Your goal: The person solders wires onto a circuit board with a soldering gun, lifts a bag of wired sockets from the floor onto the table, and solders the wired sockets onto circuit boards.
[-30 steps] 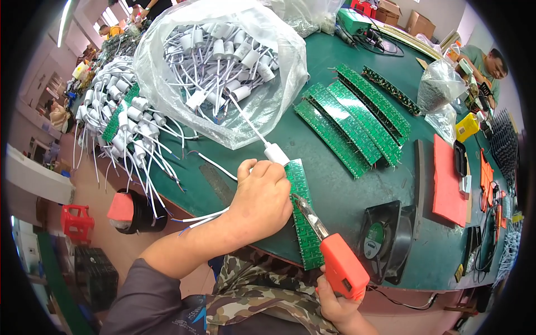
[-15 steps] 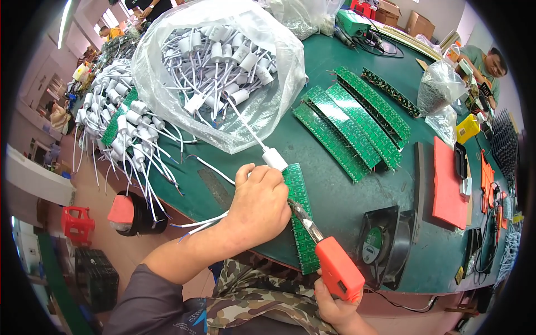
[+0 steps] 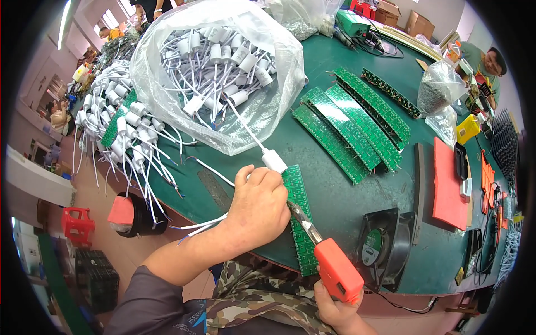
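From the head view, I can see the right hand (image 3: pixel 338 307) gripping a red soldering iron (image 3: pixel 339 269), its tip over the green circuit board (image 3: pixel 302 229) at the table's near edge. The left hand (image 3: pixel 258 201) is curled over that board; I can't tell what its hidden fingertips pinch. A white cylinder (image 3: pixel 273 161) sits just beyond its knuckles, near the plastic bag (image 3: pixel 231 142). A fan (image 3: pixel 385 245) stands to the right.
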`<move>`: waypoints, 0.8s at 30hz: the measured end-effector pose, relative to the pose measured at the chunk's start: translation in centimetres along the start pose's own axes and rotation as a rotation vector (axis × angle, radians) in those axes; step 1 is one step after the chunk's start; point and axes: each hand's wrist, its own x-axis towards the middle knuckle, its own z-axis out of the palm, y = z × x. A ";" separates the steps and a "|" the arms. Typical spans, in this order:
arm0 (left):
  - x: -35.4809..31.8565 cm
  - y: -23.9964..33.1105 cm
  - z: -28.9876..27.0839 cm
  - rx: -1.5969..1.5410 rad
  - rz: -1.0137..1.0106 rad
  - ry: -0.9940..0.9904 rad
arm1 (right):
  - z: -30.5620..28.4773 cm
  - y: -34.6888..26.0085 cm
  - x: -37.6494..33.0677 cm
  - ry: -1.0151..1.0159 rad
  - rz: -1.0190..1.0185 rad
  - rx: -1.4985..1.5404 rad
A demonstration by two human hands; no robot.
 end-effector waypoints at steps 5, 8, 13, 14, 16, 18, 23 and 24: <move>0.0 0.0 0.0 -0.003 0.005 -0.003 | 0.5 0.4 -0.6 0.088 -0.004 0.054; 0.0 -0.1 -0.1 -0.005 0.004 -0.005 | 0.1 0.7 -2.3 0.116 0.144 0.149; 0.0 -0.1 0.0 -0.014 0.005 -0.005 | 0.4 -0.5 -1.0 0.158 -0.004 0.033; 0.0 -0.1 0.0 -0.015 0.006 -0.005 | 0.2 -0.1 -1.7 0.132 0.117 0.091; 0.0 -0.1 0.0 -0.014 0.004 0.000 | -0.1 0.3 -2.0 0.107 0.238 0.150; 0.0 -0.1 0.1 -0.014 0.008 0.006 | -0.2 0.5 -1.5 0.085 0.087 0.065; 0.0 -0.1 0.1 -0.016 0.016 0.022 | 0.0 0.7 -1.4 0.075 0.031 0.059; 0.0 -0.1 0.1 -0.016 0.015 0.017 | 0.0 0.6 -1.5 0.082 0.035 0.036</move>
